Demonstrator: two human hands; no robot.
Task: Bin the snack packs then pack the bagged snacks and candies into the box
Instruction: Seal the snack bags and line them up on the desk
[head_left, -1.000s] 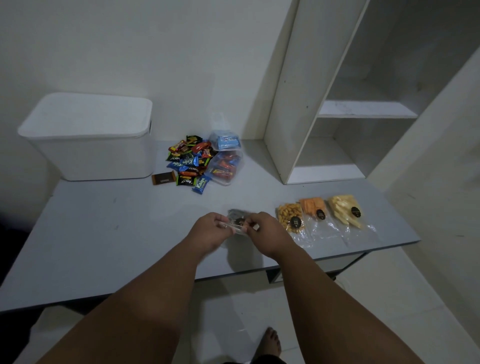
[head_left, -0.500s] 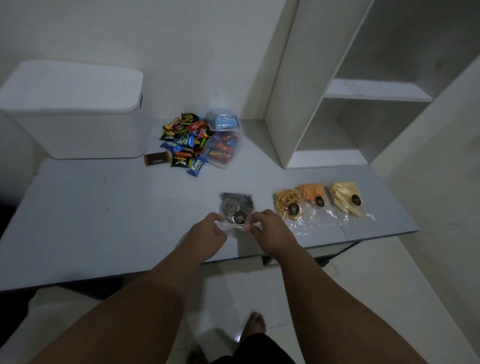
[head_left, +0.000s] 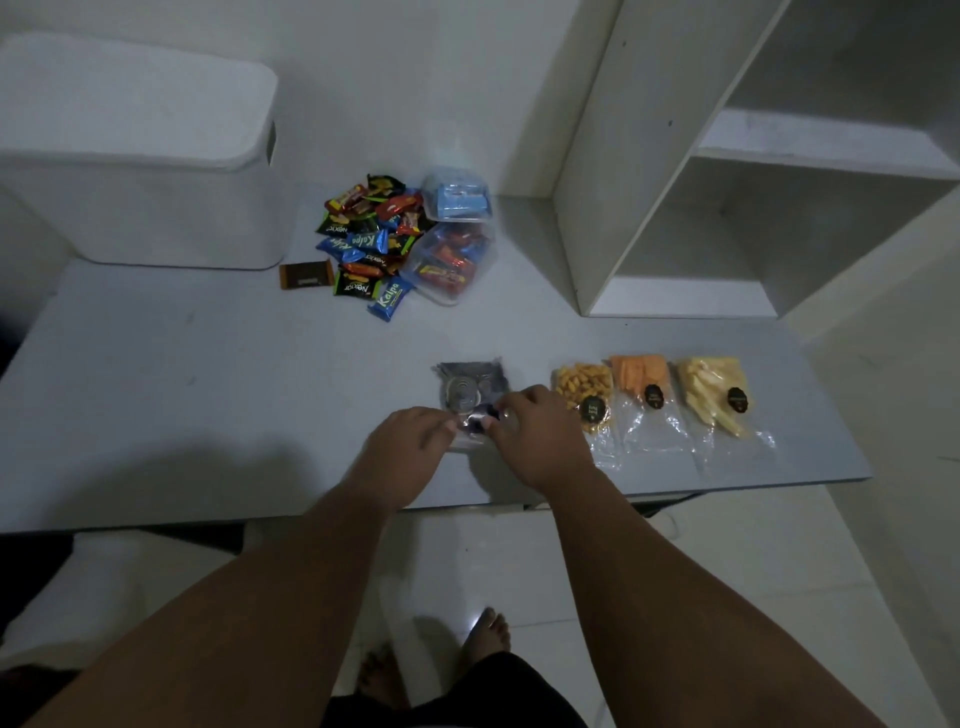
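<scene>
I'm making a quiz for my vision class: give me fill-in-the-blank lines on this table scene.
The left hand and right hand pinch one dark snack bag; ___ more bags lie to its right.
The orange bag lies ___ the nut bag and the pale yellow bag.
The lid of the white bin is ___.
Missing: three; between; closed.

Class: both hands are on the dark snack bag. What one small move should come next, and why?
The left hand and right hand both pinch the near end of the dark snack bag, which lies flat on the table beside three bagged snacks. So the next move is probably to press along that edge to close it.
</scene>
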